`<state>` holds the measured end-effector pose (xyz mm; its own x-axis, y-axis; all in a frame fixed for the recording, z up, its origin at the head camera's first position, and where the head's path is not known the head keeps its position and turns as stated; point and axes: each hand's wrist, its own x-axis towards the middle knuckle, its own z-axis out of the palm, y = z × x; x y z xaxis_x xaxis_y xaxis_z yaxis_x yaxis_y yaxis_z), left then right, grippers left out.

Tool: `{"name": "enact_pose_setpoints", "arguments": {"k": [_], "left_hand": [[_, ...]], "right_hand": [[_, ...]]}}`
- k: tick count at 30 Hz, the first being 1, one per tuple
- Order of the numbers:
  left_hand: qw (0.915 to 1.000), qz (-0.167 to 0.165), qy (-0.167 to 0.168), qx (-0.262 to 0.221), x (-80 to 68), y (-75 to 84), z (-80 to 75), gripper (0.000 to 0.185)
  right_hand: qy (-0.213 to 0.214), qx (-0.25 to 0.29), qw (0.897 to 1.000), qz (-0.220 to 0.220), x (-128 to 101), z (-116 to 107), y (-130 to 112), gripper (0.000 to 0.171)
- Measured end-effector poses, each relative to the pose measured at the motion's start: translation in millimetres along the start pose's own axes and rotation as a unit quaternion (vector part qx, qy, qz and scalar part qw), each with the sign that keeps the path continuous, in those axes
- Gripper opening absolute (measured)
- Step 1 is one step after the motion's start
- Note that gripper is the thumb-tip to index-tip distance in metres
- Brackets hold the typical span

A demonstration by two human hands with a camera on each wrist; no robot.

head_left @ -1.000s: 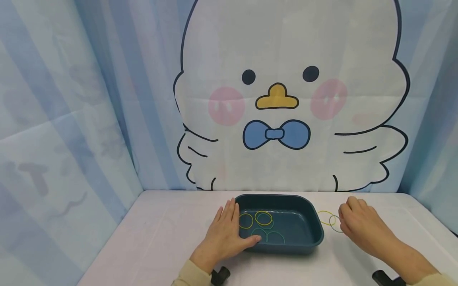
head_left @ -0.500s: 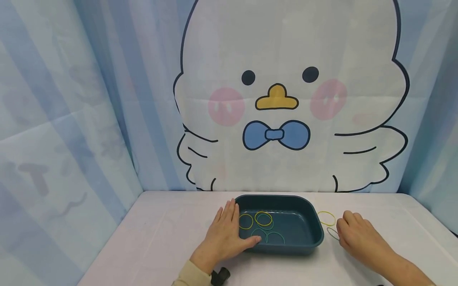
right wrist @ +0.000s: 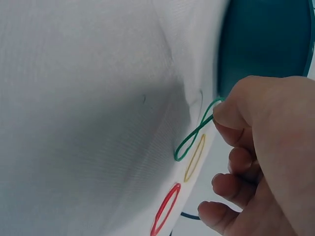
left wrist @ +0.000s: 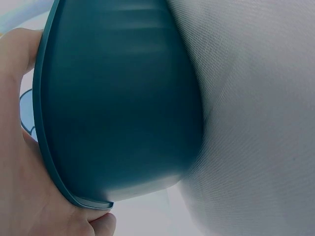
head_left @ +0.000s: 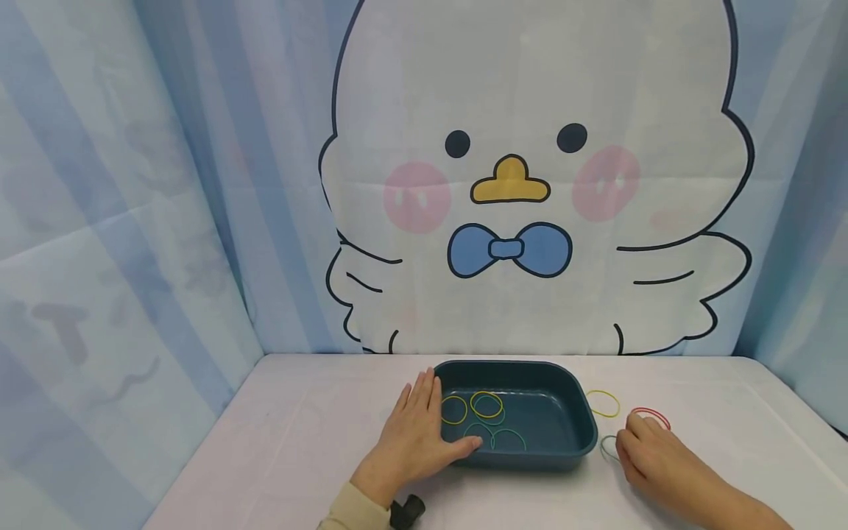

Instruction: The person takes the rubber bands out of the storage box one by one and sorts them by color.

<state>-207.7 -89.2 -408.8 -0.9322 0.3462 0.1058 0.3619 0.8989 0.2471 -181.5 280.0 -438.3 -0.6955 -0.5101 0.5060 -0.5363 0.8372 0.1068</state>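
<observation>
In the head view, my left hand (head_left: 414, 430) rests on the left end of a dark teal plastic tray (head_left: 556, 412), fingers straight along the rim and thumb over the near edge. The left wrist view shows that hand against the outer side of the tray (left wrist: 123, 98). Right of the tray, my right hand (head_left: 652, 453) pinches a green rubber band (right wrist: 198, 130) between thumb and index finger, close over the cloth; the band hangs twisted into a loop. Several yellow and green rubber bands (head_left: 509, 431) lie inside the tray, toward its left.
A yellow rubber band (head_left: 619, 405) lies by the tray's right side. Just beyond my right hand are red loops of rubber band (head_left: 649, 409). A white cloth (head_left: 291, 434) covers the table, with a printed curtain (head_left: 298, 184) behind. A black fitting (head_left: 407, 511) sits at my left wrist.
My right hand has moved toward me and slightly left, drawing the green rubber band away from the yellow one. The red loops have come into sight behind it. My left hand stays put.
</observation>
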Motion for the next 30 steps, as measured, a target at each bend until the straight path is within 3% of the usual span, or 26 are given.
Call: {"name": "enact_pose_setpoints", "arguments": {"k": [5,12,17,30], "left_hand": [[1.0,0.0,-0.001,-0.005,0.1,-0.5,0.2,0.115],[1.0,-0.001,-0.002,-0.006,0.6,-1.0,0.4,0.115],[1.0,-0.002,-0.001,-0.006,0.7,-0.8,0.8,0.115],[1.0,-0.001,-0.003,-0.009,0.3,-1.6,1.0,0.115]], "right_hand": [[-0.006,0.012,1.0,0.0,-2,0,0,0.041],[-0.025,0.006,1.0,0.014,2,-7,3,0.033],[-0.061,0.005,0.997,0.055,7,-14,0,0.03],[-0.026,-0.01,0.999,0.046,31,-28,1,0.025]]}}
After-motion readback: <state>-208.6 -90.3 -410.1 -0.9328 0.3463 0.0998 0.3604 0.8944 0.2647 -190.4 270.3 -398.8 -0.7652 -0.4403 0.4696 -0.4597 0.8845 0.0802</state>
